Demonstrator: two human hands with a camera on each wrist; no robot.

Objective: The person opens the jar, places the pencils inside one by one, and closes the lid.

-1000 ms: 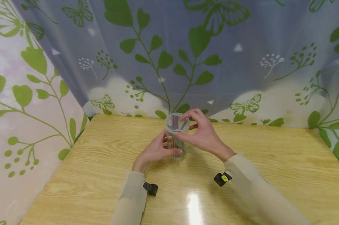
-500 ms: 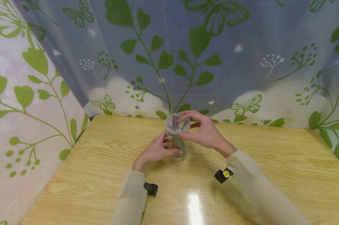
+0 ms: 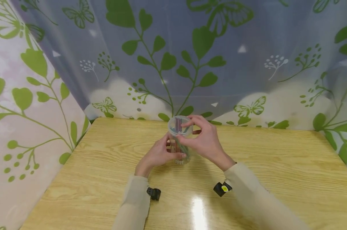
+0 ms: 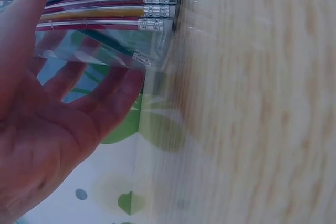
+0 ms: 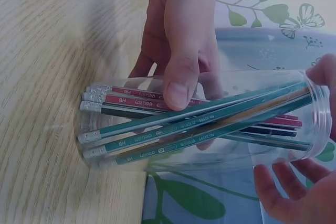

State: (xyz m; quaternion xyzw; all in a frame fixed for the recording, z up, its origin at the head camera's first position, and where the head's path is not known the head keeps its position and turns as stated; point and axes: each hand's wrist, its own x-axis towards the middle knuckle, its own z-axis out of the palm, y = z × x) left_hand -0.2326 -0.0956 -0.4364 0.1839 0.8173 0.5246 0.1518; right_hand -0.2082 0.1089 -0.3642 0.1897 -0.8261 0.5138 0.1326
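A clear plastic pencil jar stands upright on the table, with several green, red and dark pencils inside, their eraser ends down. Its round clear lid sits on top. My left hand grips the lower body of the jar, thumb across the near side and fingers behind. My right hand holds the lid by its rim, thumb on the near edge and fingers over the far side. In the left wrist view, the left fingers curve along the jar wall near its base.
The jar stands on a light wood-grain table close to its back edge. A patterned curtain hangs right behind that edge, and another printed cloth borders the left side. Each wrist carries a small black camera.
The right wrist and forearm have swung slightly left and toward me, while the fingers stay on the lid. The left hand and the jar hold nearly still.
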